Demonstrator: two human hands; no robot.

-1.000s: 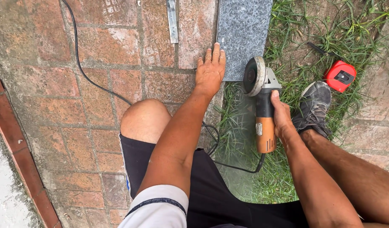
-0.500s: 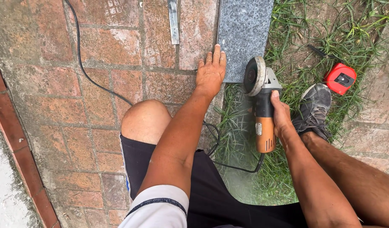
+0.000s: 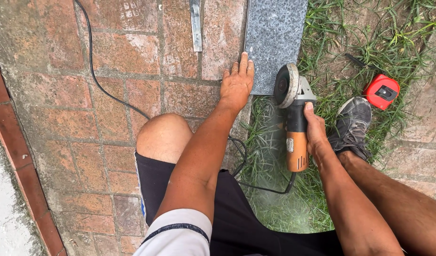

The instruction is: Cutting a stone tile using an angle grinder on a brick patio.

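Right hand (image 3: 317, 135) wrapped tight round one orange grinder (image 3: 294, 128), disc at the near edge of one grey slab (image 3: 274, 40). Left hand (image 3: 236, 85) flat, fingers spread, pressing slab corner, gripping nothing. One red tape measure (image 3: 382, 91) on grass; one black cord (image 3: 99, 83) across bricks.

Orange grinder (image 3: 297, 137); speckled grey slab (image 3: 274, 33); seemingly red tape measure (image 3: 381, 91).

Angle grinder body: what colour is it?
Orange angle grinder, with a black grip section; head view.
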